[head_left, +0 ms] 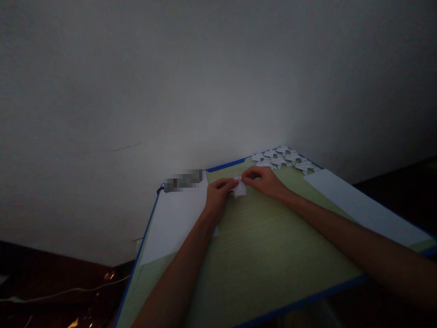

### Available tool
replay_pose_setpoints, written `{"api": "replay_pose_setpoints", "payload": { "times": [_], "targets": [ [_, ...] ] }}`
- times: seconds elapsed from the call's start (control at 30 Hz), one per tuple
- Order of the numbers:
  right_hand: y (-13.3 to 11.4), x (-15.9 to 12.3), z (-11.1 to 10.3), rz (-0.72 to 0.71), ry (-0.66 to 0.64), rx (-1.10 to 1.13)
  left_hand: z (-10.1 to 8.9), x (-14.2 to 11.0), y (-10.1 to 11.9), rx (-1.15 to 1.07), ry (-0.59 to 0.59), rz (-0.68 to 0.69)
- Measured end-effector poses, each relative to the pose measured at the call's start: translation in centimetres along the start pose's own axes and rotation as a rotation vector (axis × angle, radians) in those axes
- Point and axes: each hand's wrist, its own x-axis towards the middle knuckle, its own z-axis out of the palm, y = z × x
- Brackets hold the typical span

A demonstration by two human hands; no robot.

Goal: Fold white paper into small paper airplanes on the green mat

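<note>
A small folded piece of white paper (240, 188) lies on a pale green table (259, 255) with a blue edge. My left hand (218, 193) pinches its left side, fingers closed on it. My right hand (264, 180) presses and pinches its upper right side. Both hands meet at the paper near the table's far edge, close to the wall.
A pile of several small folded white paper pieces (285, 159) sits at the far right corner. A white sheet (174, 218) lies at the left, another white sheet (362, 207) at the right. A blurred dark object (182, 180) lies by the far edge. A white cable (68, 291) runs on the dark floor at left.
</note>
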Motion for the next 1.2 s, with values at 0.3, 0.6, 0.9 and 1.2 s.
{"api": "replay_pose_setpoints", "payload": {
  "times": [0.3, 0.6, 0.9, 1.2],
  "targets": [
    [-0.2, -0.07, 0.14, -0.025, 0.023, 0.005, -0.04, 0.03, -0.02, 0.023, 0.021, 0.003],
    [-0.18, -0.07, 0.16, -0.028, 0.021, 0.011, -0.11, 0.08, -0.03, 0.002, 0.008, 0.013],
    [-0.41, -0.08, 0.19, -0.034, 0.011, -0.017, 0.07, -0.03, 0.16, -0.016, 0.01, -0.006],
    [-0.61, -0.25, 0.5, -0.031, 0.044, -0.034, -0.17, 0.18, -0.2, 0.03, -0.008, 0.02]
  ]
}}
